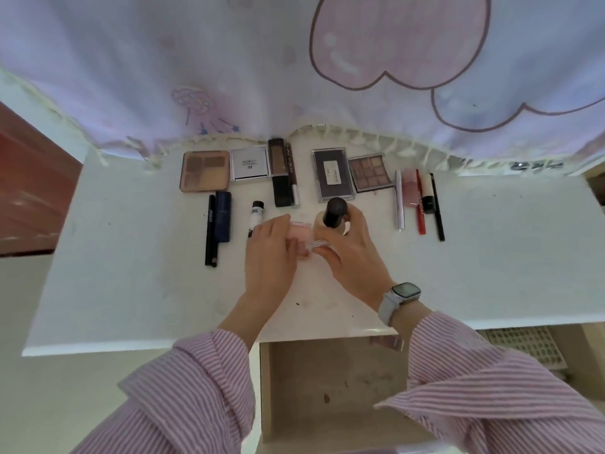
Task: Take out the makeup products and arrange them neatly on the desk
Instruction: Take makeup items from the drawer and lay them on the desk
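Nearest, below the desk (98,290) edge, an open drawer (327,388) is seen. Just beyond that edge, a pink compact (299,232) is pinched by the left hand (271,253), while a foundation bottle (330,221) is gripped upright by the right hand (353,253). Farther back from the edge, palettes (204,171) are ranged; the bottle could be toppled into them if released tilted.

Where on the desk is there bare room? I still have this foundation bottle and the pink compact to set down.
The desk is bare left of the black pencil and right of the black liner. The near strip by the open drawer is bare too. The back row is crowded around the grey palette, and both hands fill the middle.
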A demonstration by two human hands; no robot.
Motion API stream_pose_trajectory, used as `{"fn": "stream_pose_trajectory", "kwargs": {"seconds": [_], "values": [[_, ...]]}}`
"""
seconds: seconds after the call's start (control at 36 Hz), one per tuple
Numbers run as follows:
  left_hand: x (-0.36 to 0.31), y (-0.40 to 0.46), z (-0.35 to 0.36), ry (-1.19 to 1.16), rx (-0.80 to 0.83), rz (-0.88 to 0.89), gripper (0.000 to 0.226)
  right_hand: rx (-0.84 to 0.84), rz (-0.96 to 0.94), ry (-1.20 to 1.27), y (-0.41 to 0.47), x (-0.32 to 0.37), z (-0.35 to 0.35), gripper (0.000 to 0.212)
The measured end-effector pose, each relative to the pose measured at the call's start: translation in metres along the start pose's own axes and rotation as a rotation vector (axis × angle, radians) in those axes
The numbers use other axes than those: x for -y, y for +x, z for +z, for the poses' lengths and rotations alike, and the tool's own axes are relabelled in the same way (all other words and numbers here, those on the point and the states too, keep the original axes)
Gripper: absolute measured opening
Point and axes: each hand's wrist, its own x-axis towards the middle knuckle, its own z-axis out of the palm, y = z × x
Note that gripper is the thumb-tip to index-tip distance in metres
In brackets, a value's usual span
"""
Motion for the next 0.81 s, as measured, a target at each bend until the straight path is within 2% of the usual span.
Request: {"fn": "stream_pose_trajectory", "kwargs": {"seconds": [0.08,0.19,0.31,0.39,0.53,0.64,0.81], "values": [[0.011,-0.007,0.001,0.140,-0.114,0.141,0.026,-0.013,-0.019,0.002,0.002,0.000,0.004,0.023],[0.018,-0.014,0.001,0.155,-0.090,0.265,0.039,0.074,0.035,0.013,-0.002,-0.003,0.004,0.032],[0.015,-0.004,0.000,0.097,0.000,0.260,0.041,0.150,0.132,0.124,0.000,-0.001,0.000,0.025],[0.011,0.001,0.001,0.144,0.061,0.303,0.042,0.170,0.203,0.218,0.008,0.002,-0.004,0.019],[0.022,-0.002,0.000,0.185,0.042,0.355,0.039,0.308,0.365,0.403,0.020,-0.006,-0.012,0.008],[0.035,-0.004,-0.006,0.175,0.006,0.326,0.040,0.431,0.366,0.388,0.030,-0.004,-0.013,0.006],[0.043,-0.011,-0.010,0.152,0.030,0.282,0.046,0.543,0.345,0.295,0.041,0.005,-0.008,0.019]]}}
